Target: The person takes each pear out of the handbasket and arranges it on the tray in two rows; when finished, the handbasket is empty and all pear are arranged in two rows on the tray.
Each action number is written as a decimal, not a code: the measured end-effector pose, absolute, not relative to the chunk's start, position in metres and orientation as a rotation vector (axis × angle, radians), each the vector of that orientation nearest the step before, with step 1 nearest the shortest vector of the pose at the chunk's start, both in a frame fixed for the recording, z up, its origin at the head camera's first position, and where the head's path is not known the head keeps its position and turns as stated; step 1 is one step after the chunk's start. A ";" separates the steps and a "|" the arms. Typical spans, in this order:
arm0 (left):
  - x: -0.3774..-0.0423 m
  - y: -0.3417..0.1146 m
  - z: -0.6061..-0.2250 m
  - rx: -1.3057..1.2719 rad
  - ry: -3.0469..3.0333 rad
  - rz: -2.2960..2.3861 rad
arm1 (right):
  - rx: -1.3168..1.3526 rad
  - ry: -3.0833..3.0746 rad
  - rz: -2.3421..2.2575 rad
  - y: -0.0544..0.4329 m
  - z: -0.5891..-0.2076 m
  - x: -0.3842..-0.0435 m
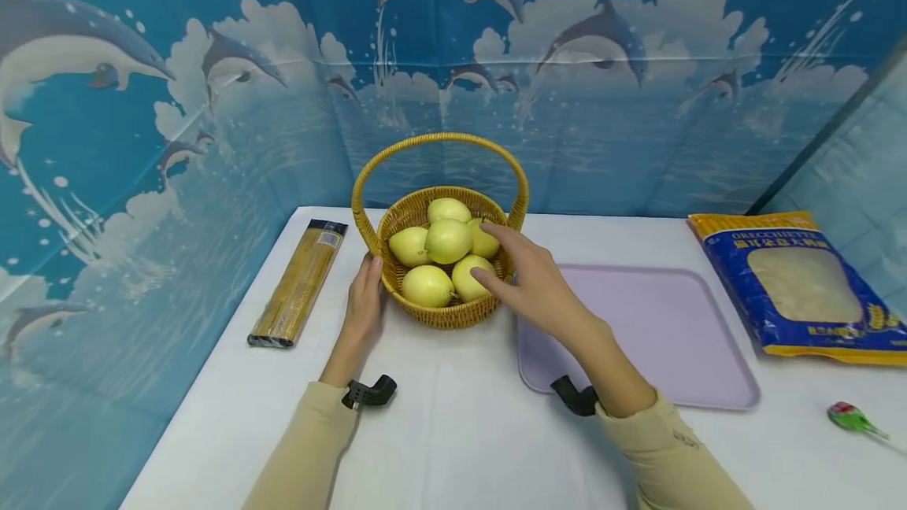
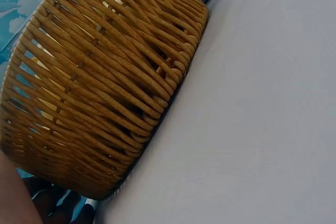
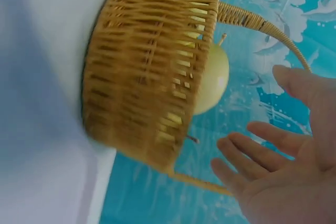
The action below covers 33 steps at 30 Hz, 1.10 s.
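Note:
A wicker basket (image 1: pixel 442 317) with a tall arched handle holds several yellow-green pears (image 1: pixel 449 241). My left hand (image 1: pixel 364 297) rests against the basket's left side, its fingers fairly straight along the wall. In the left wrist view the woven wall (image 2: pixel 100 72) covers part of that hand. Over the basket's right side reaches my right hand (image 1: pixel 527 278), thumb and fingers spread above the pears. The right wrist view shows this hand (image 3: pixel 283 166) apart from the pear (image 3: pixel 212 80) that shows above the rim, with nothing in its grasp.
Left of the basket lies a clear pack of long brown sticks or noodles (image 1: pixel 301 282). A lilac tray (image 1: pixel 645 337) is on the right, beneath my right forearm. Farther right are a blue-and-yellow pasta bag (image 1: pixel 801 282) and a wrapped lollipop (image 1: pixel 850 417). A dolphin-print curtain (image 1: pixel 439 101) hangs behind.

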<state>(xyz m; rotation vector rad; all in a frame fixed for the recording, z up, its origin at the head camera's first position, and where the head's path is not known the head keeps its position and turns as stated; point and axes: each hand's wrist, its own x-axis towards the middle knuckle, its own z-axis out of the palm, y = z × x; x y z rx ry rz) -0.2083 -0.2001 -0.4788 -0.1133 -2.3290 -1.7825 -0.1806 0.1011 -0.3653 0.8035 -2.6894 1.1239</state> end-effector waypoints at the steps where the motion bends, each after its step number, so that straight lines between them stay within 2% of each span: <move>1: -0.209 -0.201 -0.479 -0.121 -2.332 -1.789 | 0.788 -2.673 1.145 0.096 -0.366 -0.185; 12: -0.197 -0.224 -0.476 -0.025 -2.324 -1.751 | 0.800 -2.582 1.267 0.026 -0.386 -0.214; 18: -0.199 -0.212 -0.470 -0.033 -2.340 -1.784 | 0.767 -2.554 1.218 0.024 -0.390 -0.222; 25: -0.184 -0.190 -0.439 -0.056 -2.333 -1.818 | 0.717 -2.602 1.088 0.027 -0.397 -0.229; 33: -0.206 -0.196 -0.475 -0.060 -2.307 -1.802 | 0.653 -2.551 1.043 0.031 -0.403 -0.233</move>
